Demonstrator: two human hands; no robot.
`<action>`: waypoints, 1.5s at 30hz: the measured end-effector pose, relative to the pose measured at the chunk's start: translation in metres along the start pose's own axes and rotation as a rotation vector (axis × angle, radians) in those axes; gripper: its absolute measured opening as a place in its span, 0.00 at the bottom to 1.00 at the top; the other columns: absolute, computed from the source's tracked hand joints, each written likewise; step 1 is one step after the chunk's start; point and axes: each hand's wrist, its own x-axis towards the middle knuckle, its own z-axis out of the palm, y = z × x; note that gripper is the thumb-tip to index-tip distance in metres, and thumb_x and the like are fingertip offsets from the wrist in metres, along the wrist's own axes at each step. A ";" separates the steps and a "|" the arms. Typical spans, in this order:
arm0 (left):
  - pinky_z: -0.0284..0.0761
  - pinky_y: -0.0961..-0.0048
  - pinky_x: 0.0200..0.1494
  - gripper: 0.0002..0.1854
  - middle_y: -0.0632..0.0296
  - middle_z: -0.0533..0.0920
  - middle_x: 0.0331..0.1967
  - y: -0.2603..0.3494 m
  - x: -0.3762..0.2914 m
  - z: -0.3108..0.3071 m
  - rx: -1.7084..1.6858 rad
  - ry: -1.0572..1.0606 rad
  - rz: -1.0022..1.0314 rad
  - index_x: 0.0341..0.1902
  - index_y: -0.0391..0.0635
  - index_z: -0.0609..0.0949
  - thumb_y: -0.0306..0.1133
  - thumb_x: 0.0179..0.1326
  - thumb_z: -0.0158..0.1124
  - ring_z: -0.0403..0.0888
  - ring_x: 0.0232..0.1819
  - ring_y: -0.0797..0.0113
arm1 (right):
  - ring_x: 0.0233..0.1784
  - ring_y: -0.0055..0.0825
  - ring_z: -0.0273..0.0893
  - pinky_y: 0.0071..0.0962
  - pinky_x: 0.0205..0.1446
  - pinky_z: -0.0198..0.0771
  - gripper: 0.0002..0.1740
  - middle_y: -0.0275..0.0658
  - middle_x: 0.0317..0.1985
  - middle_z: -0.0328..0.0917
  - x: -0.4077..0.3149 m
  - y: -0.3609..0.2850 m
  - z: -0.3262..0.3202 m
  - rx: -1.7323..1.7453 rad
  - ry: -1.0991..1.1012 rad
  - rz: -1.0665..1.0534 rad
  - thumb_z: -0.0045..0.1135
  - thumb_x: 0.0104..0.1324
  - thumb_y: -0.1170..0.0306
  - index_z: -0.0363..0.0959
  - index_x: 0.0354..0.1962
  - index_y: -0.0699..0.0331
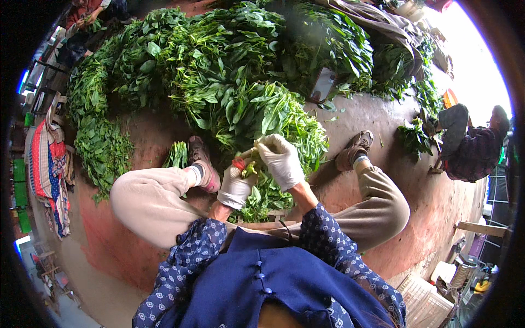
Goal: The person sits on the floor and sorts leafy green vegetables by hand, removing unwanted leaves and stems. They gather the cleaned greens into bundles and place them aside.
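Observation:
My left hand (237, 186), in a whitish glove, is closed around a small bunch of green stems (248, 169), with a red band or tie (238, 163) by its fingers. Just right of and above it, my right hand (279, 159), gloved too, has its thumb and fingertips pinched together at the top of the stems; what lies between them is too small to tell. Loose leafy greens (266, 197) lie below and behind both hands. The large heap of leafy greens (242, 106) begins right in front of them.
A cut bundle of greens (177, 155) stands by my left shoe (204, 164). A phone or small mirror (323, 85) leans at the heap's edge. One person (471, 143) sits at the right, another (84, 20) at the upper left. A plastic crate (424, 301) stands lower right.

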 end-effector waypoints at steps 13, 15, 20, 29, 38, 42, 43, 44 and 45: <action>0.73 0.80 0.31 0.10 0.61 0.84 0.46 0.039 0.009 -0.020 0.121 -0.030 -0.201 0.47 0.41 0.82 0.22 0.66 0.55 0.77 0.27 0.78 | 0.41 0.23 0.76 0.21 0.45 0.73 0.11 0.38 0.38 0.80 -0.011 0.013 -0.049 -0.467 -0.141 -0.033 0.64 0.62 0.69 0.82 0.41 0.65; 0.71 0.81 0.36 0.08 0.70 0.84 0.37 0.040 0.011 -0.015 0.289 -0.072 -0.149 0.44 0.41 0.84 0.21 0.64 0.59 0.77 0.34 0.81 | 0.37 0.27 0.77 0.22 0.44 0.73 0.12 0.37 0.36 0.78 -0.003 0.002 -0.038 -0.369 -0.243 -0.220 0.62 0.63 0.68 0.81 0.43 0.62; 0.73 0.81 0.41 0.11 0.67 0.84 0.40 0.042 0.009 -0.010 0.073 -0.074 -0.160 0.48 0.41 0.83 0.21 0.62 0.62 0.79 0.39 0.78 | 0.39 0.15 0.74 0.18 0.45 0.71 0.09 0.32 0.35 0.81 0.015 -0.020 -0.017 -0.012 -0.300 0.231 0.62 0.63 0.70 0.80 0.39 0.66; 0.79 0.78 0.30 0.06 0.51 0.85 0.44 0.031 0.022 -0.039 0.187 0.188 -0.072 0.41 0.41 0.84 0.24 0.64 0.59 0.83 0.27 0.70 | 0.32 0.19 0.76 0.18 0.36 0.71 0.08 0.38 0.36 0.82 0.002 -0.082 -0.170 0.223 0.662 -0.385 0.55 0.69 0.68 0.77 0.39 0.66; 0.76 0.76 0.29 0.06 0.59 0.83 0.35 0.009 0.021 -0.036 0.037 0.333 -0.224 0.43 0.45 0.80 0.25 0.66 0.56 0.76 0.25 0.70 | 0.32 0.22 0.78 0.20 0.34 0.75 0.08 0.41 0.34 0.82 -0.169 -0.144 -0.350 -0.631 1.297 -0.452 0.55 0.68 0.71 0.76 0.41 0.66; 0.72 0.78 0.24 0.06 0.62 0.81 0.29 0.009 0.023 -0.020 0.138 0.294 -0.299 0.44 0.44 0.80 0.25 0.65 0.58 0.73 0.21 0.72 | 0.28 0.15 0.73 0.18 0.32 0.69 0.04 0.32 0.28 0.80 -0.197 -0.074 -0.366 -0.673 1.111 -0.064 0.56 0.67 0.72 0.77 0.36 0.62; 0.71 0.78 0.23 0.06 0.62 0.81 0.29 0.009 0.025 -0.017 0.181 0.292 -0.344 0.45 0.44 0.80 0.26 0.65 0.58 0.73 0.21 0.73 | 0.28 0.15 0.72 0.18 0.31 0.68 0.04 0.32 0.26 0.79 -0.200 -0.056 -0.368 -0.592 1.106 0.059 0.58 0.66 0.71 0.77 0.35 0.62; 0.71 0.78 0.23 0.06 0.62 0.81 0.29 0.008 0.026 -0.014 0.192 0.300 -0.370 0.45 0.44 0.80 0.26 0.65 0.59 0.73 0.20 0.73 | 0.27 0.15 0.72 0.19 0.31 0.68 0.06 0.31 0.26 0.79 -0.202 -0.038 -0.369 -0.603 1.055 0.145 0.59 0.66 0.68 0.77 0.35 0.63; 0.70 0.78 0.22 0.07 0.63 0.80 0.28 0.008 0.027 -0.011 0.184 0.302 -0.383 0.45 0.44 0.80 0.26 0.65 0.59 0.73 0.20 0.73 | 0.28 0.14 0.73 0.19 0.30 0.67 0.08 0.31 0.26 0.80 -0.199 -0.021 -0.370 -0.488 1.018 0.242 0.58 0.67 0.66 0.77 0.37 0.63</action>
